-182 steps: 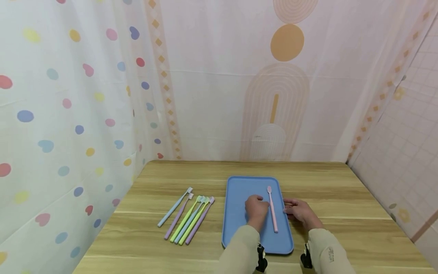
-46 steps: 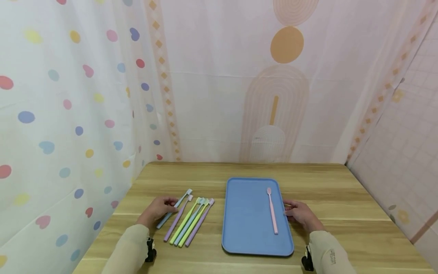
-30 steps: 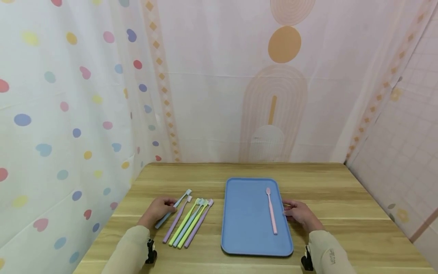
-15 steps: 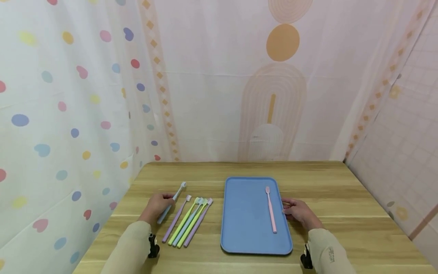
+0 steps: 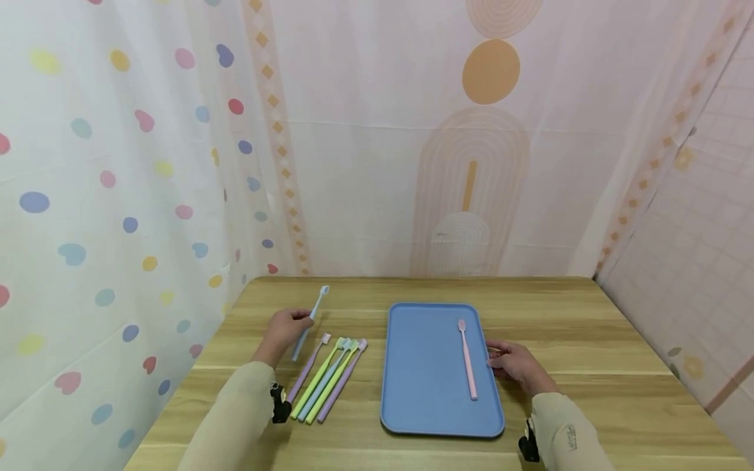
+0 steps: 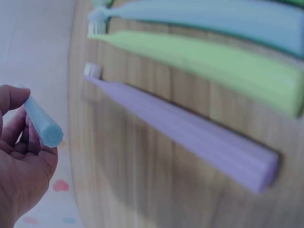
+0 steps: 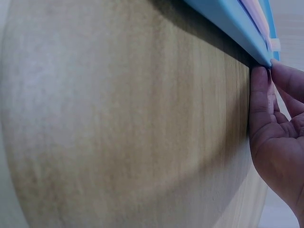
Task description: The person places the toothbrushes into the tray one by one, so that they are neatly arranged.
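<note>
My left hand (image 5: 285,332) pinches a light blue toothbrush (image 5: 301,344) by its handle, raised off the table with the bristle head pointing away. In the left wrist view the butt end of that toothbrush (image 6: 43,124) sticks out between thumb and fingers. My right hand (image 5: 520,367) grips the right rim of a blue tray (image 5: 421,373); the right wrist view has the thumb on the rim and fingers at its underside. A pink toothbrush (image 5: 468,366) lies lengthwise on the tray's right half.
Left of the tray, several toothbrushes lie side by side on the wooden table (image 5: 548,307): a purple one (image 5: 306,374) nearest my left arm, then green ones (image 5: 318,381), another blue one (image 5: 326,384) and a second purple one (image 5: 341,384). Patterned curtains (image 5: 377,196) hang behind and beside the table.
My left hand went from the tray to the leftmost blue toothbrush, took hold of it and lifted it, moving it away from me and slightly right. My right hand stays at the tray's rim.
</note>
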A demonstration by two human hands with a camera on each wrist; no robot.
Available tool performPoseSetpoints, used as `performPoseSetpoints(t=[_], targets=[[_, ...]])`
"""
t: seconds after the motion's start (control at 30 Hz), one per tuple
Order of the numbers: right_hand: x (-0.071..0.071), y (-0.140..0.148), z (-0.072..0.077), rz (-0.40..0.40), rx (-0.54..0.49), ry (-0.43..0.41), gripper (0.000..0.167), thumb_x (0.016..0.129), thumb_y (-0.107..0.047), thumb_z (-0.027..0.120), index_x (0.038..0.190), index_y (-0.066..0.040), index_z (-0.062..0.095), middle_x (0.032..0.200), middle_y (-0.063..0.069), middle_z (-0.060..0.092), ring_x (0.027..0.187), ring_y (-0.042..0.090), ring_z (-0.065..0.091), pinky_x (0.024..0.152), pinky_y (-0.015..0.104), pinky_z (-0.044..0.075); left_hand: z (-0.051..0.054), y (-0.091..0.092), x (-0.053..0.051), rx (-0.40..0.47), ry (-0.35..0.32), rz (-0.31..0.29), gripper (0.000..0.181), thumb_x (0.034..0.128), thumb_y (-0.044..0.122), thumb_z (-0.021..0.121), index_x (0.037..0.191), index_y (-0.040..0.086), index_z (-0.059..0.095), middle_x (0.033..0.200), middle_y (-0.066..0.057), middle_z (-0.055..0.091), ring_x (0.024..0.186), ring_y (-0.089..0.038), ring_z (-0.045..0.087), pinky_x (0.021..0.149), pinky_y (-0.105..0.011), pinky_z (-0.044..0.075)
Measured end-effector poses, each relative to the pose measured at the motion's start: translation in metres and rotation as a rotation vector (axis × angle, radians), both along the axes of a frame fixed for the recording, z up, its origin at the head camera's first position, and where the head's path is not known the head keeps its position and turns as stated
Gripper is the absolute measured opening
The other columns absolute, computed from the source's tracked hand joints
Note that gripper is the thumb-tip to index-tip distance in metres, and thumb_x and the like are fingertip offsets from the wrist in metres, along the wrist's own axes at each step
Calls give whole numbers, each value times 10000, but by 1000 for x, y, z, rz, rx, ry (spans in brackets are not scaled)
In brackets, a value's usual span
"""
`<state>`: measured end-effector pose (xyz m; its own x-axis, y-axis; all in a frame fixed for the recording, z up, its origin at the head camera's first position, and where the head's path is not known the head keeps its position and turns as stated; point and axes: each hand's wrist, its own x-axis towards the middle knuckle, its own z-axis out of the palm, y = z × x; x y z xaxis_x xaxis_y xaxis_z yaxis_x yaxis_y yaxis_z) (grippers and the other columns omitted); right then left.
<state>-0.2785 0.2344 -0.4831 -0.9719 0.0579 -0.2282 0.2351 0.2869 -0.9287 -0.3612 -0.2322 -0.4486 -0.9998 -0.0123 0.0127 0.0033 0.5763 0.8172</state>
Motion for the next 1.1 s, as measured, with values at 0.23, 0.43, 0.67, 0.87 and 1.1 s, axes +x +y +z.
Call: performPoseSetpoints(t=[0.23,0.43,0.67,0.87,1.1], targets=[[-1,2,-1,-4,18,-16,485,896,99,587,1372,121,495,1078,194,647,888,199,627,774,356,558,6,18,-3,78,18,7,334,953,113,614,1236,-61,647,1166,-211,655,1010,-288,606,820,-388,502],[-1,2,-2,-5,24,-19,487,887,101,597,1365,120,504,1055,181,656,875,192,624,768,350,556,8,32,-4,147,-1,0,334,962,112,613,1257,-42,640,1167,-189,655,982,-252,612,785,-331,511],[-2,2,-4,-4,27,-2,492,879,103,605,1361,122,506,1034,170,654,852,179,620,754,344,556,12,56,-5,278,-24,8,312,962,67,604,1243,-68,631,1114,-175,642,907,-197,589,743,-279,504],[-3,3,-5,-8,22,-12,484,887,101,599,1361,118,508,1061,183,657,870,187,626,769,354,557,13,84,-1,414,-36,18,288,926,31,636,1187,-91,648,1029,-136,652,854,-182,595,743,-291,512],[-2,3,-5,-22,15,-17,476,888,109,587,1359,113,515,1043,163,661,852,174,626,757,343,558,6,117,3,485,-54,-1,271,905,-8,636,1150,-121,649,939,-115,668,775,-176,624,725,-324,550]])
